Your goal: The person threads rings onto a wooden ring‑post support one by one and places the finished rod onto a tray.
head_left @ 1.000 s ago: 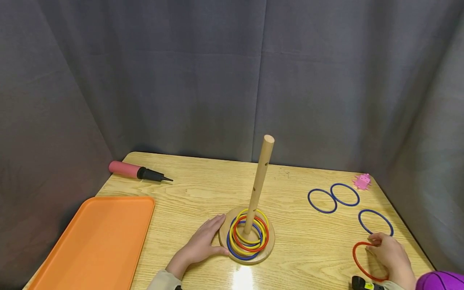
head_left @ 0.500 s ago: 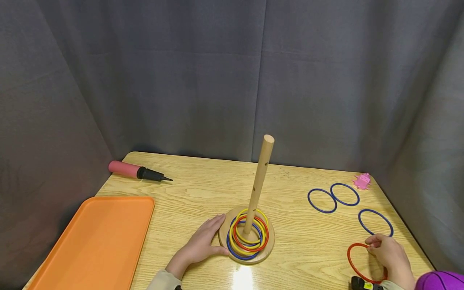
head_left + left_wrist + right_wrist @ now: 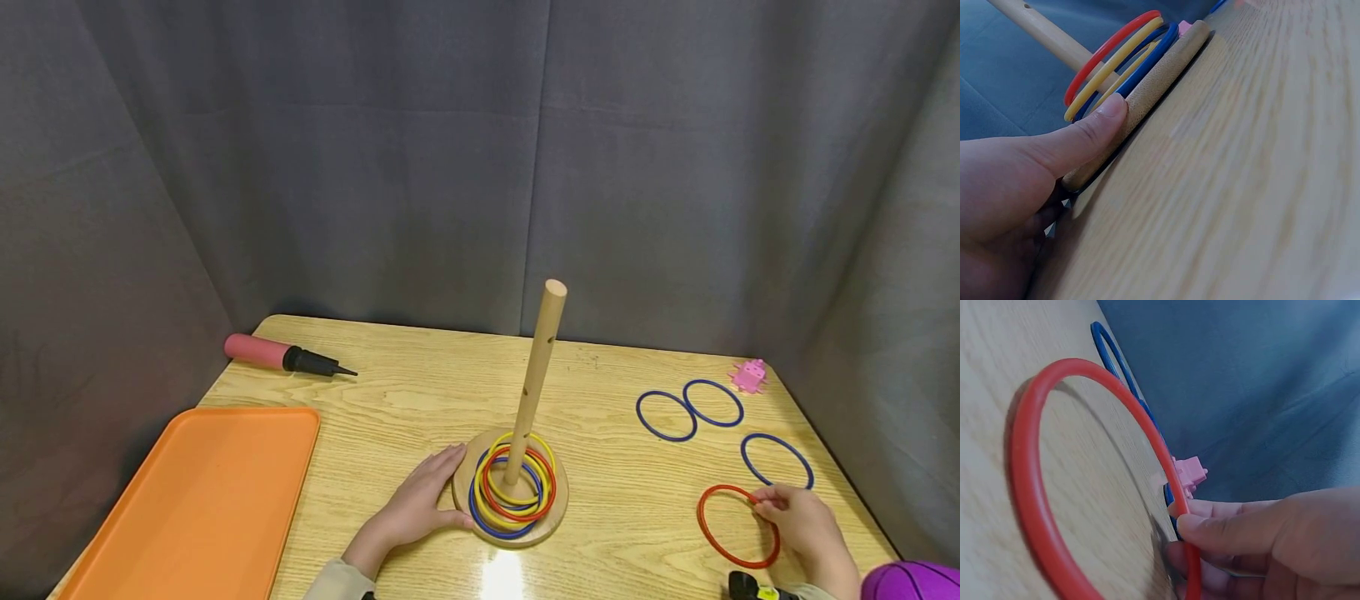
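At the head view's lower right, the person's right hand is pinching a thin, round red ring; at lower centre, the left hand — fingers straight, thumb apart — is touching a tan, round wooden base.

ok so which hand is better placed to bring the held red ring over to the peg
The right hand, I'd say: it pinches the red ring. The left hand rests against the wooden base under the peg, so it seems better placed for steadying that.
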A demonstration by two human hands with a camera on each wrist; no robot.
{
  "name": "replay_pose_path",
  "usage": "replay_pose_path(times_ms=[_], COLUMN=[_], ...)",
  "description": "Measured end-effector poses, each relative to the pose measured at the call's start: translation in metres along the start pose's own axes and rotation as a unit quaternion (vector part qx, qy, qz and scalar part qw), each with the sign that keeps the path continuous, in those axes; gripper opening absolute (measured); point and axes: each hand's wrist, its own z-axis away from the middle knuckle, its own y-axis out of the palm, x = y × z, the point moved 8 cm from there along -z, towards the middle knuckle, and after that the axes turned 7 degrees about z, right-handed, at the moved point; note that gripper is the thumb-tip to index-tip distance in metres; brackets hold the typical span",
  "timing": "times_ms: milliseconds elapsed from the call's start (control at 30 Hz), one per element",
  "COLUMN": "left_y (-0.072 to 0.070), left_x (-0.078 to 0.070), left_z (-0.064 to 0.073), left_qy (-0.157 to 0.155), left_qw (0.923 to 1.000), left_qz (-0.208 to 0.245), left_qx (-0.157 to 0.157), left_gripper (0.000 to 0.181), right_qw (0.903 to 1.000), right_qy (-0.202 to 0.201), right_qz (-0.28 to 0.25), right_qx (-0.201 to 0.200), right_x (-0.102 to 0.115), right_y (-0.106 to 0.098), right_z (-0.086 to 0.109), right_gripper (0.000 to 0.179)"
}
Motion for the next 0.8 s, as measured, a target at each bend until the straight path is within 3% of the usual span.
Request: replay_pose_path(times_ms=[200,400,633,800], left_y=[0.000,0.001,0.001,0.000], left_x=[-0.001,0.001,0.001,0.000], left_z=[0.000,-0.001,-0.001,0.000], left_qy=[0.004,0.001,0.000,0.001], left_qw=[1.0000,1.0000,1.0000,1.0000], left_qz=[0.002,-0.003,-0.002,0.001], left_qx=[0.001,0.001,0.000,-0.001], left_gripper=[0.103,0.104,0.104,0.104], right_qw=[0.9995,0.9933,0.9680,0.9521], right_qy=[0.012,0.035,0.053,0.052], right_qz=[-0.028,-0.110,-0.242,-0.298], right_qx=[-0.011,0.002,0.039,0.042], right_x=[-0.002,-0.007,-0.010,-0.013], right_y=[-0.003,0.001,0.007,0.009], right_z=[0.000,0.003,0.004,0.004], right_gripper=[0.020,0.027,0.031,0.026])
